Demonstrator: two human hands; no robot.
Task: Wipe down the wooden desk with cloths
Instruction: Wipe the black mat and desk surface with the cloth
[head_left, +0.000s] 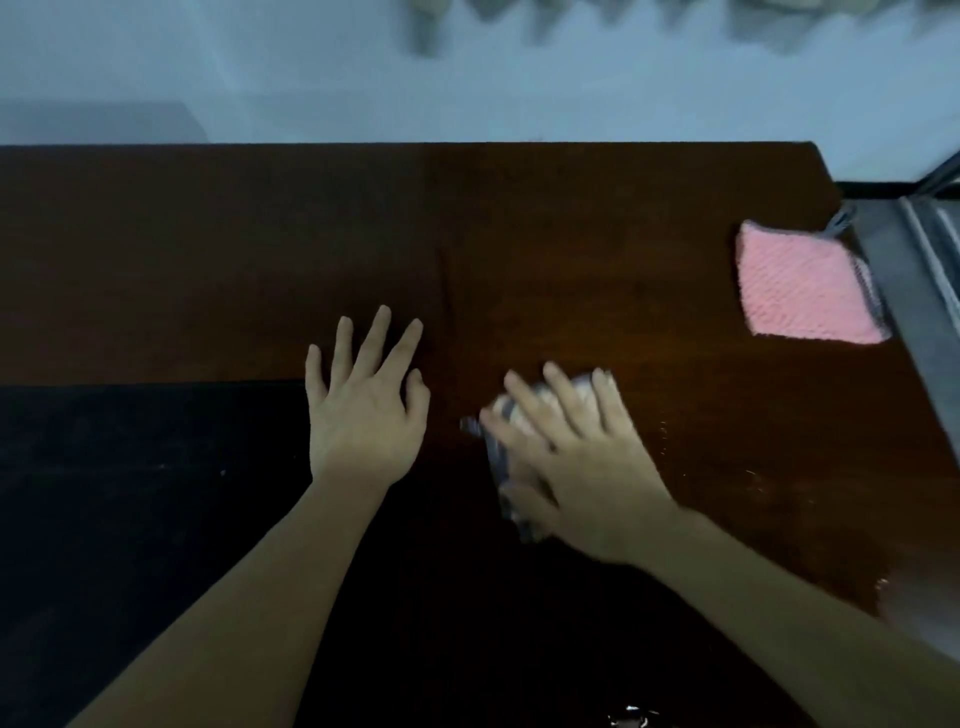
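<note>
Pressing right hand (566, 457) flattens pale cloth (506, 415), long axis near-to-far.

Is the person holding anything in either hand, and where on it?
The right hand presses a pale cloth flat against the desk, fingers straight over its top. The left hand holds nothing.

Pale blue-grey wall (311, 67) behind; grey metal frame (914, 270) at right; dim light.

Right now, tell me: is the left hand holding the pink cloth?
No. The left hand lies flat and bare on the desk; the pink cloth lies untouched at the right edge.
</note>
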